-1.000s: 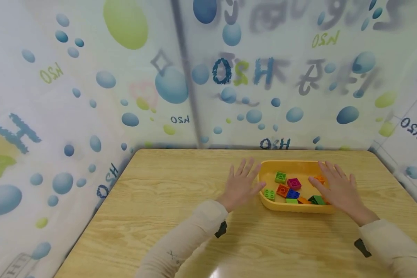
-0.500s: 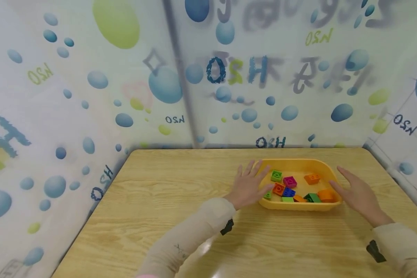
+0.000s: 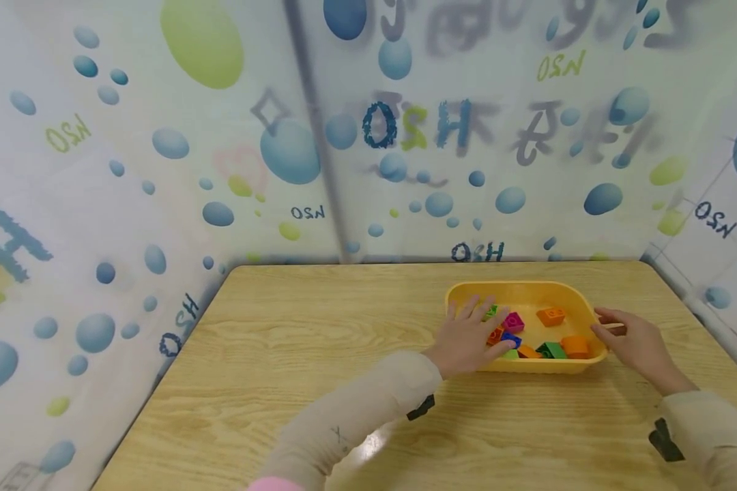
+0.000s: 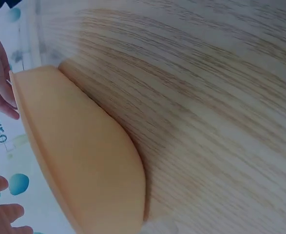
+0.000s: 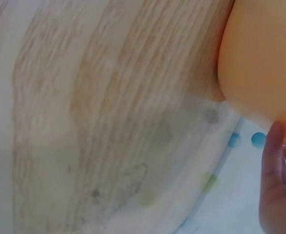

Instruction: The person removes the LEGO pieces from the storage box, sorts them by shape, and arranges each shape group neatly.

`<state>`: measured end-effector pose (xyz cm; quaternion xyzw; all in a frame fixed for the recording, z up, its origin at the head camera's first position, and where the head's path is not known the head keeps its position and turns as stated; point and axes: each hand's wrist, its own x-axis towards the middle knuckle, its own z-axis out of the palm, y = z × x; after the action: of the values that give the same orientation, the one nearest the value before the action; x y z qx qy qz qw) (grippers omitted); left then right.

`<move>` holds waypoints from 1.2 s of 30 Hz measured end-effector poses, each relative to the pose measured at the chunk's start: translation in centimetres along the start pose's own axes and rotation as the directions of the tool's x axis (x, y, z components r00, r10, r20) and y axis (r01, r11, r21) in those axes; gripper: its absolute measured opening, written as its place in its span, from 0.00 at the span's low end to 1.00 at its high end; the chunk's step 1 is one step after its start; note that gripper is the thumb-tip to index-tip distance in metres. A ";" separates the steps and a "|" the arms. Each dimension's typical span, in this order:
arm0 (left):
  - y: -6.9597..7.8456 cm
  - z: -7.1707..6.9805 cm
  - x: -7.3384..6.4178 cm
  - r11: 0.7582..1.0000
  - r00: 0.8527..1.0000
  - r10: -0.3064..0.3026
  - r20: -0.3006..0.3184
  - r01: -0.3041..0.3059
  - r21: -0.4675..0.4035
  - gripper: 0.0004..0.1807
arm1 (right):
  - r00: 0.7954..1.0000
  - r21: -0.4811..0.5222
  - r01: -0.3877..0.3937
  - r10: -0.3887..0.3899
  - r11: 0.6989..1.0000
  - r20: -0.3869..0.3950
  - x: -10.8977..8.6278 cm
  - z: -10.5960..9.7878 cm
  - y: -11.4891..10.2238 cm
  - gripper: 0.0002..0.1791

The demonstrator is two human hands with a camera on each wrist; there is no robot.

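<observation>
A yellow-orange plastic tray [image 3: 525, 365] holds several toy building bricks on the right half of the table. My left hand [image 3: 467, 341] is spread over the tray's left end, fingers straight, hiding part of the rim and some bricks. Beside its fingers lie a magenta brick [image 3: 513, 322] and a blue brick [image 3: 511, 339]. At the tray's right end, my right hand [image 3: 641, 348] has curled fingers and thumb at the rim, seemingly pinching it. In the right wrist view, a finger of the right hand [image 5: 274, 195] meets the tray's outer wall [image 5: 259, 63].
An orange brick [image 3: 551, 316], a green brick [image 3: 551, 350] and a rounded orange piece [image 3: 574, 346] lie in the tray's right half. The wooden table [image 3: 319, 307] meets a patterned wall [image 3: 417, 204] at its back edge.
Both hands started spread over the tray's ends. My right hand has moved off to the right end, its fingers curling in at the rim. My left hand has shifted right, farther over the tray.
</observation>
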<state>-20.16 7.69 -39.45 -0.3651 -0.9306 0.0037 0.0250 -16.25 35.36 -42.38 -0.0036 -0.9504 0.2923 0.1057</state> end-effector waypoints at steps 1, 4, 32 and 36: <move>0.3 -0.1 0.2 1.000 1.000 0.005 0.002 -0.005 -0.010 0.34 | 1.000 0.005 -0.002 0.002 1.000 -0.009 0.0 0.0 0.2 0.26; 1.1 -0.2 0.6 1.000 1.000 0.013 0.028 -0.012 -0.021 0.34 | 1.000 0.018 -0.012 0.012 1.000 -0.024 0.0 0.2 0.5 0.25; 4.9 1.6 5.0 0.965 0.997 0.041 0.070 -0.021 -0.260 0.29 | 0.986 0.200 -0.129 0.104 0.971 0.129 0.6 -0.2 0.3 0.24; 5.5 1.7 5.3 0.961 0.995 0.034 0.092 -0.007 -0.277 0.27 | 0.989 0.210 -0.127 0.107 0.969 0.105 0.4 0.1 0.4 0.24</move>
<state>-20.41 15.37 -41.10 -0.3742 -0.9183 -0.1085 -0.0710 -16.71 35.64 -42.58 -0.0346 -0.9149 0.3997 0.0436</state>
